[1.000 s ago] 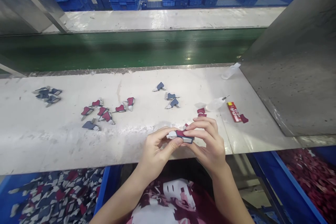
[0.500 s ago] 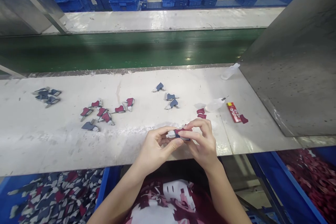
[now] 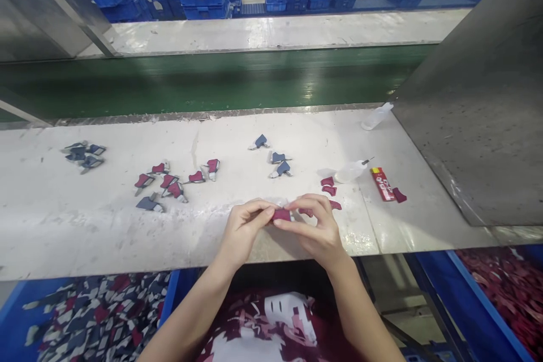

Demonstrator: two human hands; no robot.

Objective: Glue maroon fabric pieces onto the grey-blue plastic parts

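Between my two hands, close to the table's front edge, is a small part with a dark red face (image 3: 281, 214). My left hand (image 3: 244, 229) pinches its left end with thumb and fingers. On the other side, my right hand (image 3: 318, 229) grips it between thumb and index finger. Fingers cover much of the part. Loose dark red pieces (image 3: 328, 190) lie by my right hand, some partly behind its fingers. Beyond them rests a translucent squeeze bottle (image 3: 351, 171) with a thin dark tip, lying on its side.
Red-faced parts (image 3: 173, 185), blue-grey parts (image 3: 280, 168) and another dark pile (image 3: 85, 155) lie on the white table (image 3: 106, 237). A red packet (image 3: 382, 184) is at right, near a metal panel (image 3: 475, 113). Full blue bins (image 3: 169, 297) stand below; a green belt (image 3: 254, 82) runs behind.
Both hands have shifted slightly left and turned the held part, so its red face shows more. More loose red pieces are now visible beside my right hand.
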